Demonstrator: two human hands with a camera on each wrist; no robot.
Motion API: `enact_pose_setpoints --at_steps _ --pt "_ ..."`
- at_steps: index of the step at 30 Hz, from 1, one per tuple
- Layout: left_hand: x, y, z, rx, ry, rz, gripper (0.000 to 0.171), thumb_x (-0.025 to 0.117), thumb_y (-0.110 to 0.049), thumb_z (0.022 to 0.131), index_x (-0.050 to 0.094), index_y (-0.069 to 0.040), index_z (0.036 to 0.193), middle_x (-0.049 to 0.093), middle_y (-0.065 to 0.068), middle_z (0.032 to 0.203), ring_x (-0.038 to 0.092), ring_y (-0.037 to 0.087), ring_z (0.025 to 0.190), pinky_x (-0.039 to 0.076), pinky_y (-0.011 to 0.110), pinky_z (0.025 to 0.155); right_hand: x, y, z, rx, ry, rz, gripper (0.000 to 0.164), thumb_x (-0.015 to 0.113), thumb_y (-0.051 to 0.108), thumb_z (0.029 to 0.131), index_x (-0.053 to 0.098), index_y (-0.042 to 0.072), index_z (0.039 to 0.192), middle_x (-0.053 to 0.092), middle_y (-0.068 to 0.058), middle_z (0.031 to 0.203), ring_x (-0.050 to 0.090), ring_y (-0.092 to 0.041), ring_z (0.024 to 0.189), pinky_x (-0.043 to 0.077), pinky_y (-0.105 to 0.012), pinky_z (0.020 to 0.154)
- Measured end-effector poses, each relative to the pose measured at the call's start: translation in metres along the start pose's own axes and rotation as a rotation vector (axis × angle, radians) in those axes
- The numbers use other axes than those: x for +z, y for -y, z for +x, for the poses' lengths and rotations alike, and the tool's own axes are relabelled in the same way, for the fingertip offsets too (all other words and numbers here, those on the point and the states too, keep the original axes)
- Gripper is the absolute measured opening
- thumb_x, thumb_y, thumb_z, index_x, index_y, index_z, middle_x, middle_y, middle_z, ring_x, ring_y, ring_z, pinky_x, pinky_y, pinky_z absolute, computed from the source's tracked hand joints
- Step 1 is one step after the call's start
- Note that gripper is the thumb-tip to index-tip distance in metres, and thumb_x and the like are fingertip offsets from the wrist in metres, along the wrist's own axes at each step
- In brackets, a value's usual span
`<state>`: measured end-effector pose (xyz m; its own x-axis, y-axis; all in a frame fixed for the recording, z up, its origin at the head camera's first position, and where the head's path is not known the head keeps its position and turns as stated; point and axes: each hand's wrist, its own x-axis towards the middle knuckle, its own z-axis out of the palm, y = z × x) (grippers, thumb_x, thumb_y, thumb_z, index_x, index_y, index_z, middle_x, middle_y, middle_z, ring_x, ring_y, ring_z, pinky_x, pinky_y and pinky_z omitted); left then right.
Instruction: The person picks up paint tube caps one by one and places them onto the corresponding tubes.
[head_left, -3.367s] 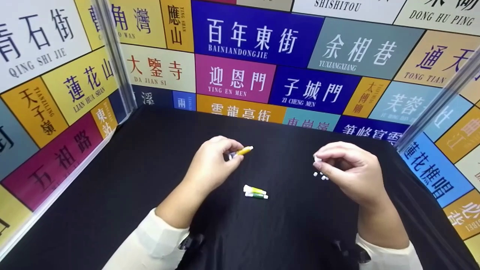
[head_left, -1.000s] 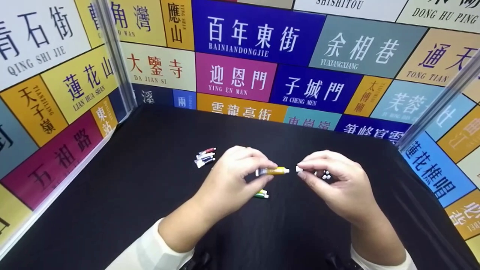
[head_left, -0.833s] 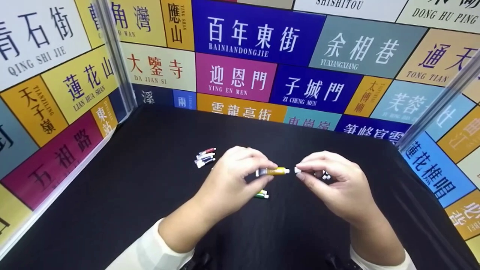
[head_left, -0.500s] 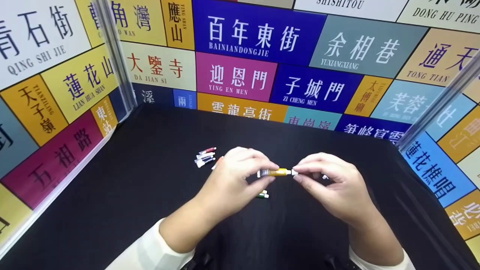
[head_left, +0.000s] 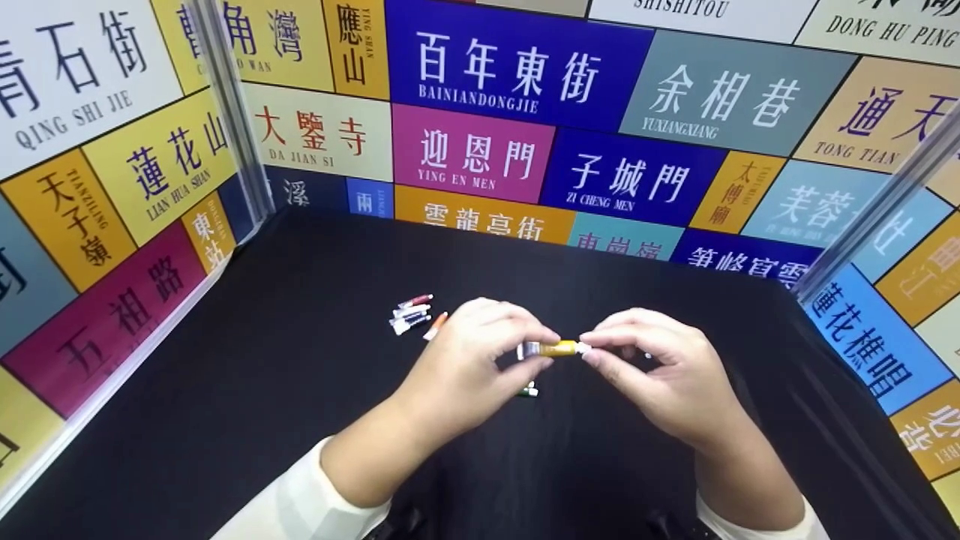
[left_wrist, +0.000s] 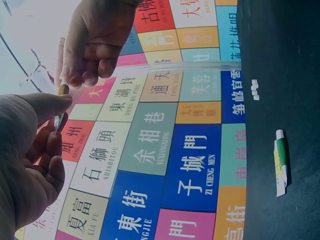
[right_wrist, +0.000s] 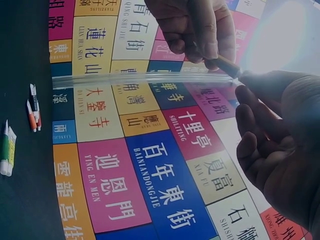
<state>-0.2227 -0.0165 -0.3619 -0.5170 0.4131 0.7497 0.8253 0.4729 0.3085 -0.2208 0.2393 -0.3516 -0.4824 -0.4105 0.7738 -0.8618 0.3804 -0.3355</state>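
Note:
Between thumb and fingers my left hand [head_left: 465, 364] pinches a small paint tube [head_left: 561, 347] with a yellow-orange band, held level above the table. My right hand [head_left: 667, 367] pinches a tiny white cap [head_left: 584, 349] against the tube's nozzle end. Fingertips partly cover the cap, so how far it sits on the nozzle cannot be seen. In the right wrist view the tube [right_wrist: 225, 65] spans from one hand to the other. Below the left hand lies a green tube [left_wrist: 282, 150] beside a yellow one [left_wrist: 278, 172], both mostly hidden in the head view.
Left of the hands lie several more tubes, among them a red one [head_left: 415, 301], a dark one [head_left: 409, 323] and an orange one [head_left: 436, 326]. Loose white caps [left_wrist: 255, 90] rest on the black tablecloth [head_left: 300, 375]. Sign-printed panels [head_left: 517, 67] enclose the table.
My left hand has carried the yellow tube rightward and turned it level. My right hand has moved left with the white cap, closing the gap until the cap meets the nozzle.

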Motion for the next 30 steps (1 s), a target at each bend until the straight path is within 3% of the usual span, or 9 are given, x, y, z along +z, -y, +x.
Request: enact_pose_setpoints --at_steps 12,17,24,30 --pt "0.0021 -0.0012 -0.0013 0.01 0.006 -0.027 0.021 0.087 -0.026 0.091 0.083 -0.02 0.111 0.081 -0.008 0.107 0.072 0.011 0.106 0.052 0.032 0.106 -0.0002 0.0017 -0.003 0.116 0.019 -0.062 0.022 0.086 -0.001 0.084 0.084 0.021 0.086 0.079 0.004 0.086 0.068 -0.004 0.078 0.051 -0.016 0.068" --pt "0.0024 -0.0014 -0.0015 0.005 0.014 -0.031 0.021 0.087 -0.027 0.092 0.083 -0.02 0.111 0.081 -0.008 0.107 0.072 0.01 0.106 0.052 0.032 0.107 -0.0009 0.0015 -0.0031 0.115 0.037 -0.056 0.022 0.084 0.0 0.087 0.083 0.021 0.084 0.078 0.005 0.084 0.069 -0.006 0.076 0.053 -0.014 0.072" --pt "0.0027 -0.0012 -0.0014 0.003 0.01 -0.037 0.021 0.087 -0.026 0.091 0.083 -0.02 0.111 0.081 -0.008 0.107 0.072 0.01 0.106 0.052 0.033 0.106 -0.0028 -0.0002 -0.0026 0.115 0.028 -0.035 0.023 0.079 -0.002 0.089 0.085 0.018 0.096 0.081 -0.001 0.092 0.072 -0.007 0.085 0.054 -0.015 0.076" --pt "0.0028 -0.0007 -0.0009 0.006 0.01 -0.029 0.021 0.087 -0.026 0.091 0.083 -0.02 0.112 0.081 -0.008 0.107 0.072 0.01 0.105 0.052 0.033 0.106 -0.0039 -0.0003 -0.0009 0.033 -0.001 0.024 0.041 0.084 -0.008 0.077 0.082 0.01 0.114 0.079 -0.008 0.109 0.067 -0.01 0.086 0.052 -0.02 0.07"
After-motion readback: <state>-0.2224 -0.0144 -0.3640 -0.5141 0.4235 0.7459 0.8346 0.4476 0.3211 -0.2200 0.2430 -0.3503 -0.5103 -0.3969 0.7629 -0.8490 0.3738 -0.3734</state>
